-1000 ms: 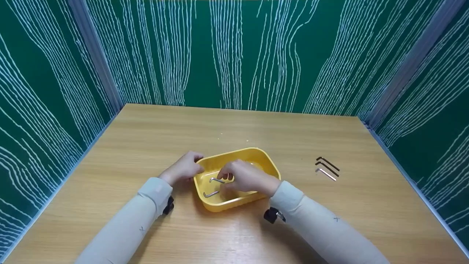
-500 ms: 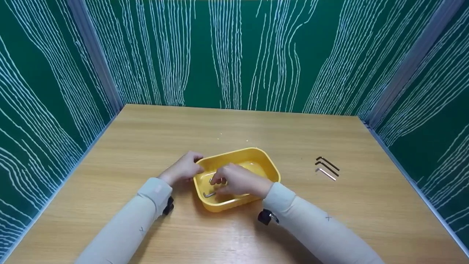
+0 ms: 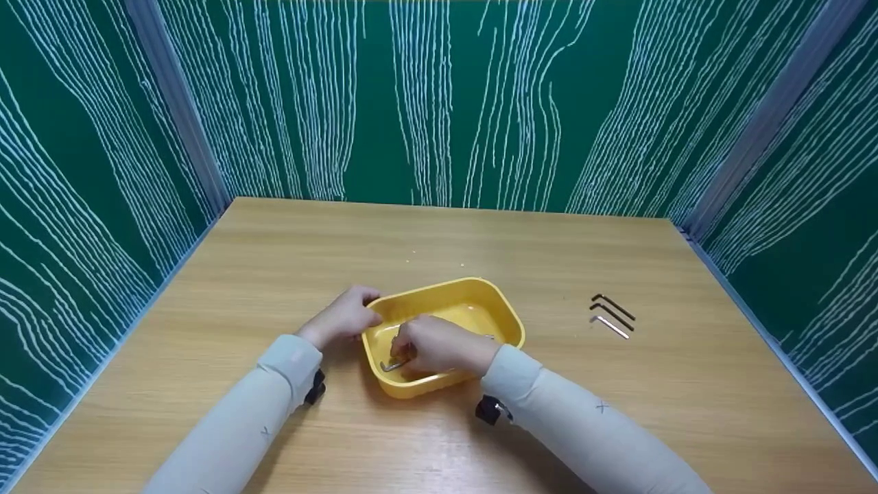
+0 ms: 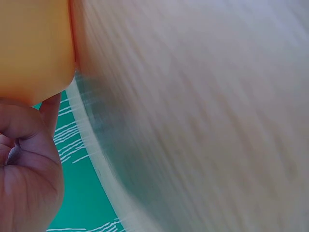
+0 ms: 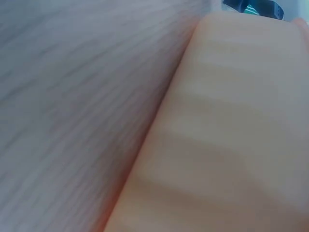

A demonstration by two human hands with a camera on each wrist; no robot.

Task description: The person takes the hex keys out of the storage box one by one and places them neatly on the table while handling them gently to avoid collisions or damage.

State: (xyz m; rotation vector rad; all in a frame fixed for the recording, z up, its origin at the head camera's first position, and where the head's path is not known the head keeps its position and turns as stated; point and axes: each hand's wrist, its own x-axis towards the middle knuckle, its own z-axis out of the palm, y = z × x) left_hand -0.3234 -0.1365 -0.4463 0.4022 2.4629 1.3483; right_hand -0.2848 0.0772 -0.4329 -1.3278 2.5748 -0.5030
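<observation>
A yellow plastic bin [image 3: 449, 379] stands at an angle on the table. My left hand [image 3: 345, 317] grips its left end, thumb over the rim; the left wrist view shows this hand's curled fingers [image 4: 24, 125] against the bin's wall. Inside the bin, my right hand [image 3: 442, 345] has its fingers curled down at the end of a metal hex key [image 3: 391, 366], which it appears to pinch. The fingertips partly hide that key. A little metal shows behind the right wrist, too small to identify. The right wrist view shows mostly the bin's outer wall [image 5: 227, 125].
To the right of the bin, two dark hex keys [image 3: 614, 307] and one silver hex key [image 3: 610, 328] lie side by side on the wooden table [image 3: 274, 240]. Tiny white specks dot the wood behind the bin. Green walls with white lines enclose the table at the back and sides.
My right hand has moved left and lower inside the bin, from the upper hex key to the lower one. The left hand and the bin have stayed in place.
</observation>
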